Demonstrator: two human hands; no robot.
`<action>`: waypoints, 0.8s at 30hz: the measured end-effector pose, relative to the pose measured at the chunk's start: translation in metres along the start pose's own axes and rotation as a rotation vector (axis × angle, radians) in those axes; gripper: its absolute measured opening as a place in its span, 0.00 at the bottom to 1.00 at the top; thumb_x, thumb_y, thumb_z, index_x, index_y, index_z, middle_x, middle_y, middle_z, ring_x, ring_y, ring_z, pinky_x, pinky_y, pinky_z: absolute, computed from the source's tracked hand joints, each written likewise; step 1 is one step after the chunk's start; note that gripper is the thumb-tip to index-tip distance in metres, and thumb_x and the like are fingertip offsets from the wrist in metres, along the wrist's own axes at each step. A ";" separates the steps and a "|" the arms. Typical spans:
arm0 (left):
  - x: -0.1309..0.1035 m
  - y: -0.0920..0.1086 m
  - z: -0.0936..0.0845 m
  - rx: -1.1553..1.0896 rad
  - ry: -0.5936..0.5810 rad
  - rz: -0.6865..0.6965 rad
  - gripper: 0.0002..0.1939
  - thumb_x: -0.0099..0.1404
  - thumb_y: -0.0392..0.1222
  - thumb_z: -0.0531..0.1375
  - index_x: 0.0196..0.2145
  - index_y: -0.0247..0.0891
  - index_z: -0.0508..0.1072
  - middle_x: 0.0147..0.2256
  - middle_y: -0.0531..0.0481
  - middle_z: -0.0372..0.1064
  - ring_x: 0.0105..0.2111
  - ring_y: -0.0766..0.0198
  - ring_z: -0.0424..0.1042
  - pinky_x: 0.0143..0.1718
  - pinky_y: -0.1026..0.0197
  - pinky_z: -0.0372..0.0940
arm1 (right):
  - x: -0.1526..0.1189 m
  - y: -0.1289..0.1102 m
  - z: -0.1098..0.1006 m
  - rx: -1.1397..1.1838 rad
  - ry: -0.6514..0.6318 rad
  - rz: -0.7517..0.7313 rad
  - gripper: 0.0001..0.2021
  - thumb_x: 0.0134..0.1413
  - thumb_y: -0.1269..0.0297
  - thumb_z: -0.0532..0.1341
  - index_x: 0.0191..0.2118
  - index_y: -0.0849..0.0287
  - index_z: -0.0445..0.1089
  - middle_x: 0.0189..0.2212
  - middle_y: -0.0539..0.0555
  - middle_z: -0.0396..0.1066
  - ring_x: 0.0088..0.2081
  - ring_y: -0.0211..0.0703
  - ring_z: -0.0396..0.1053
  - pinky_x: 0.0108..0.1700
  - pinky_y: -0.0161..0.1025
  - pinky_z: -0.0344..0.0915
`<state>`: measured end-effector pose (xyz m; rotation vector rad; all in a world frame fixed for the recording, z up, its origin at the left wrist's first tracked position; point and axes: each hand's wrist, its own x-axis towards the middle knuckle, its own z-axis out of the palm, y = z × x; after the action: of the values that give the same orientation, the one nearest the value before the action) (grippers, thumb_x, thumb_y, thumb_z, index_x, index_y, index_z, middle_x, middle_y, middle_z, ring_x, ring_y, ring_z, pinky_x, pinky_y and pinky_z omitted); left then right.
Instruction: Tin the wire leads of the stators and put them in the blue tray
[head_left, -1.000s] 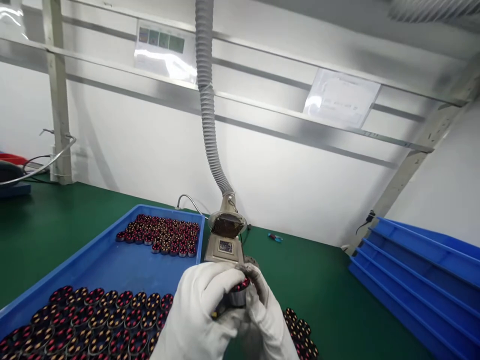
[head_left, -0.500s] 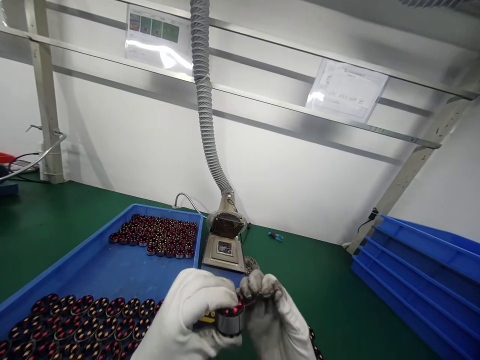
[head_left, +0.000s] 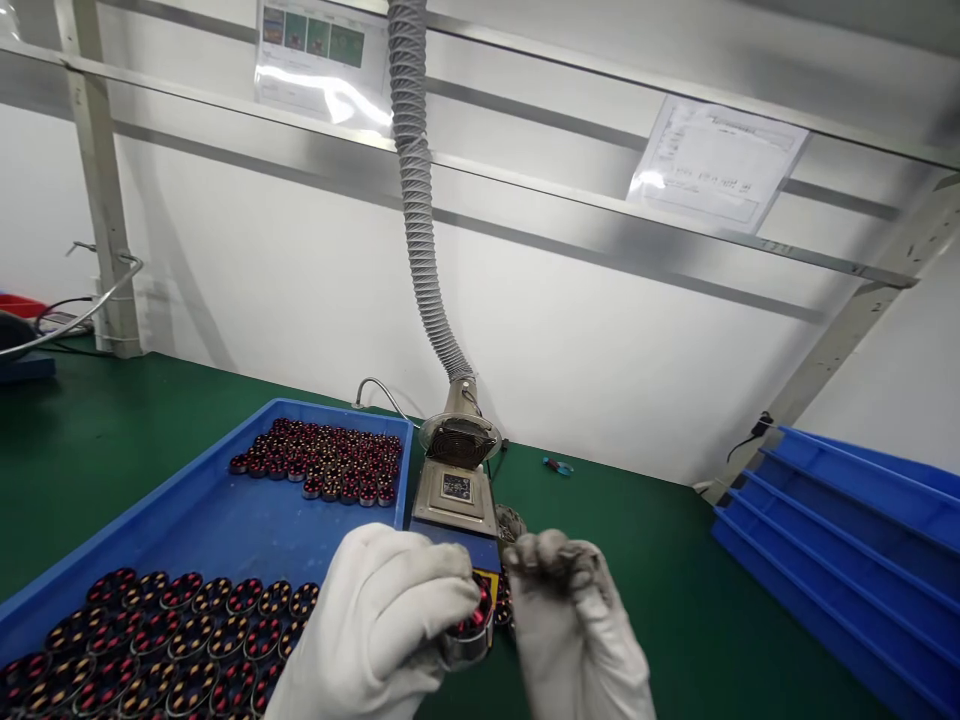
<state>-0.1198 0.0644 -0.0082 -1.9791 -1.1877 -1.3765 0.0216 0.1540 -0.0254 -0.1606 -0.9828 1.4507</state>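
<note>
My left hand [head_left: 390,610], in a white glove, is closed around a round motor stator [head_left: 471,632] with red windings and a metal rim. The fingers cover part of it. To its right is my right hand [head_left: 566,610], its glove blackened at the fingertips. Those fingers are curled and pressed together, apart from the stator; whether anything small is between them is hidden. Behind both hands stands a metal-topped pot [head_left: 454,490], probably for solder, with a dark square opening. More stators show partly in the gap between my hands.
A blue tray [head_left: 300,535] on the left holds many stators in two groups. A grey ribbed hose [head_left: 420,220] comes down to a hood [head_left: 460,437] over the pot. Stacked blue trays [head_left: 847,560] stand at right. Small cutters [head_left: 558,467] lie on the green bench.
My right hand has drawn away from the stator, leaving a wider gap between the hands. The stator has tilted in my left hand. The whole view has shifted slightly.
</note>
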 end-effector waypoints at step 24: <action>0.001 -0.004 -0.007 -0.761 0.086 -0.870 0.11 0.50 0.33 0.60 0.33 0.38 0.77 0.34 0.48 0.75 0.30 0.62 0.72 0.31 0.65 0.68 | -0.021 0.017 0.023 0.158 -0.148 0.687 0.16 0.37 0.65 0.71 0.38 0.57 0.74 0.33 0.56 0.75 0.30 0.43 0.73 0.38 0.44 0.70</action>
<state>-0.1264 0.0617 -0.0047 -1.8341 -1.7687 -2.6301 -0.0027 0.1280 -0.0318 -0.2974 -0.9711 2.1870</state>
